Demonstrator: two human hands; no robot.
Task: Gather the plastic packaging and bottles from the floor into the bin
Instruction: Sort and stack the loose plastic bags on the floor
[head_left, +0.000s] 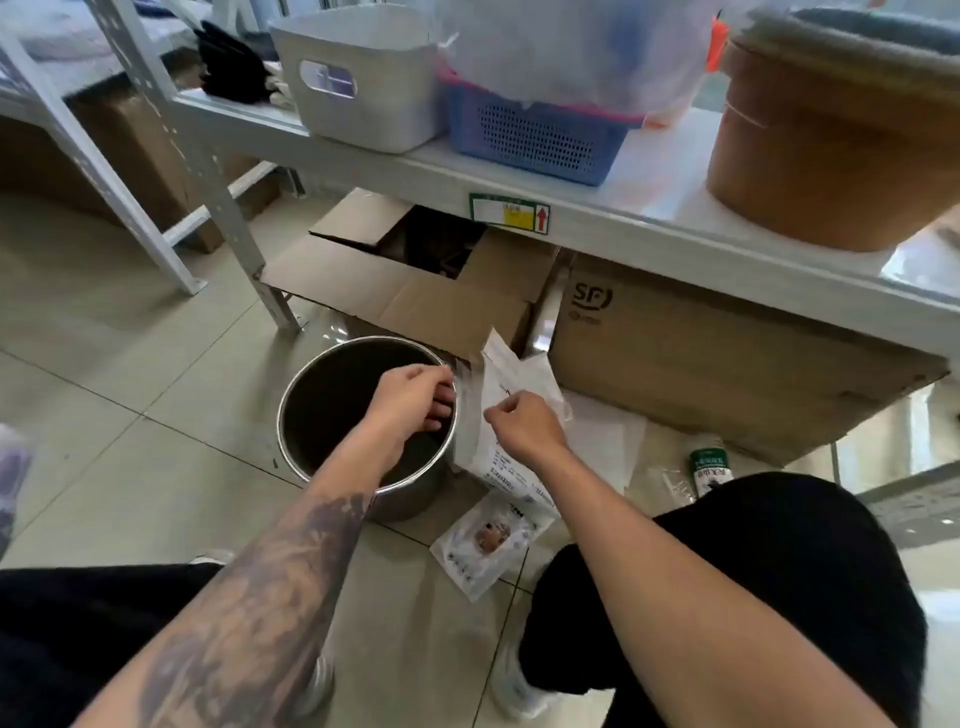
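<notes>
Crinkled white plastic packaging (501, 395) pinched in both hands' fingers, left hand (415, 397) over round steel bin (332, 364), right hand (524, 423) beside.

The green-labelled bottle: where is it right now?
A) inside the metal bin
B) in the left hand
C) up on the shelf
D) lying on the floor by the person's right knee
D: the bottle lies on the floor tiles beside the knee, below the cardboard box.
</notes>
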